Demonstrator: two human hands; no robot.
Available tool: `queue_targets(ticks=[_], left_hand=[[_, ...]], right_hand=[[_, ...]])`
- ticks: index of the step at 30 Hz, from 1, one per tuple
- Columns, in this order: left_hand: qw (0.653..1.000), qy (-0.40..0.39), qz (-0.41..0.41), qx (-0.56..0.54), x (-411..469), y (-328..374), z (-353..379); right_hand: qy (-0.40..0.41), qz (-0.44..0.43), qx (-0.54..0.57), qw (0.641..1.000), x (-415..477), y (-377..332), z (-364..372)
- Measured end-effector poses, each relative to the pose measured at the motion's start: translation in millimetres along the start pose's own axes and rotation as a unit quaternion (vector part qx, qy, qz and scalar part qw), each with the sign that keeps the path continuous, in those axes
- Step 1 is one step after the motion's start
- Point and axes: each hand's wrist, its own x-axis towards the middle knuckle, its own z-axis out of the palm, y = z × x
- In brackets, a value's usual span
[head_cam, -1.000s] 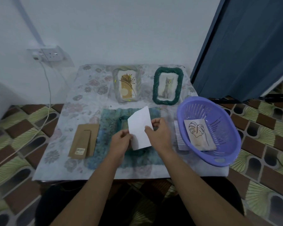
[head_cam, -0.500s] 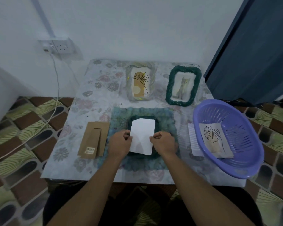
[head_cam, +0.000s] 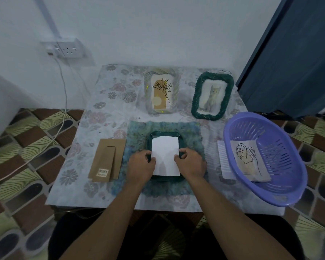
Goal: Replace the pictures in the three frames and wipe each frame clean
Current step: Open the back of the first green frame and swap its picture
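A dark green frame (head_cam: pixel 164 133) lies face down on a fuzzy blue-green cloth (head_cam: pixel 137 132) at the table's middle. A white picture sheet (head_cam: pixel 165 152), blank side up, lies flat in the frame's back. My left hand (head_cam: pixel 140 166) pinches the sheet's left edge and my right hand (head_cam: pixel 190 164) pinches its right edge. The frame's brown cardboard backing (head_cam: pixel 107 160) lies to the left. Two more frames lie at the back: a pale one (head_cam: pixel 161 91) with a plant drawing and a green one (head_cam: pixel 212 95) with a cat picture.
A purple basket (head_cam: pixel 281 139) at the right holds a leaf-drawing picture (head_cam: pixel 249 160); a white lined sheet (head_cam: pixel 223 160) sits partly under it. The table has a floral cover (head_cam: pixel 101 109). A wall socket (head_cam: pixel 68 48) with a cable is at the left, a dark door (head_cam: pixel 293 53) at the right.
The white sheet was held tilted above the frame; both hands have lowered it flat into the frame's back. The view has shifted as my head moved.
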Motion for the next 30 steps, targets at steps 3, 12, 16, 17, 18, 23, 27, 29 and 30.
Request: queue_targets(ticks=[3,12,16,17,18,23,27,29,30], left_hand=[[1.000,-0.004,-0.003,0.001,0.3,0.9,0.4],[1.000,-0.001,-0.005,-0.010,0.1,-1.2,2.8],[1.000,-0.002,0.000,-0.010,-0.4,0.7,1.6],[1.000,-0.003,0.000,-0.009,-0.8,1.1,1.3],[1.000,-0.004,0.001,-0.009,-0.8,1.2,1.7],[1.000,-0.006,-0.009,-0.013,2.4,-0.8,3.8],[0.999,0.013,-0.017,-0.025,15.0,-8.6,8.6],[0.999,0.011,-0.024,-0.024,25.0,-13.0,12.3],[0.999,0.005,-0.028,-0.016,30.2,-14.2,13.5]], right_hand=[[0.003,0.005,0.012,1.000,-0.2,-0.3,2.4],[0.002,0.001,-0.013,1.000,0.9,0.6,6.0],[0.003,0.002,-0.020,1.000,0.7,1.3,8.7],[0.003,0.001,-0.019,1.000,-0.2,0.4,7.7],[0.002,0.000,-0.015,1.000,-0.9,-0.1,6.6],[0.006,-0.011,0.000,1.000,-3.5,-2.9,2.2],[-0.003,-0.048,-0.007,0.999,-2.5,-2.6,3.7],[-0.026,-0.066,-0.032,0.997,-0.9,-2.5,3.2],[-0.034,-0.069,-0.047,0.996,0.1,-2.7,2.8]])
